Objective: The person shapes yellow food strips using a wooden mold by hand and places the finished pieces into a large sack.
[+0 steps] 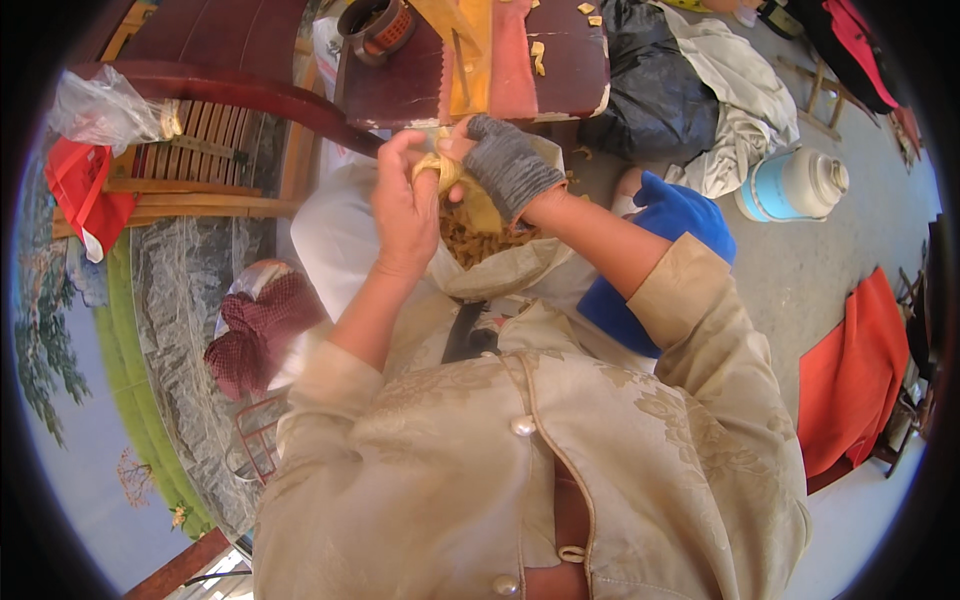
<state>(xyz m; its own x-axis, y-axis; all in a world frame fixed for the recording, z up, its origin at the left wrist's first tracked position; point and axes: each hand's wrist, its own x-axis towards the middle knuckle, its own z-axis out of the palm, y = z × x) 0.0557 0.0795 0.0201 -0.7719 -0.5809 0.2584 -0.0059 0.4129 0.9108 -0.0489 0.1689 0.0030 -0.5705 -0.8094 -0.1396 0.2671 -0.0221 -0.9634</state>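
Above an open woven sack [510, 271] between the knees, both hands meet on a pale yellow folded strip [442, 169] of a material I cannot tell. My left hand [406, 202], bare, has its thumb and fingers closed on the strip. My right hand [506, 161], in a grey fingerless glove, grips the strip's upper part with the fingertips. Another yellow length hangs below the hands over the sack. Many small yellow-brown pieces [476, 240] lie inside the sack.
Just beyond the hands, a dark red bench [566, 94] carries a wooden fixture [476, 67], pink cloth, a metal mug [375, 30] and yellow scraps. A black plastic bag [652, 90] lies to its right, and farther right stands a white and blue jug [795, 184]. A red-brown chair [225, 75] is at left.
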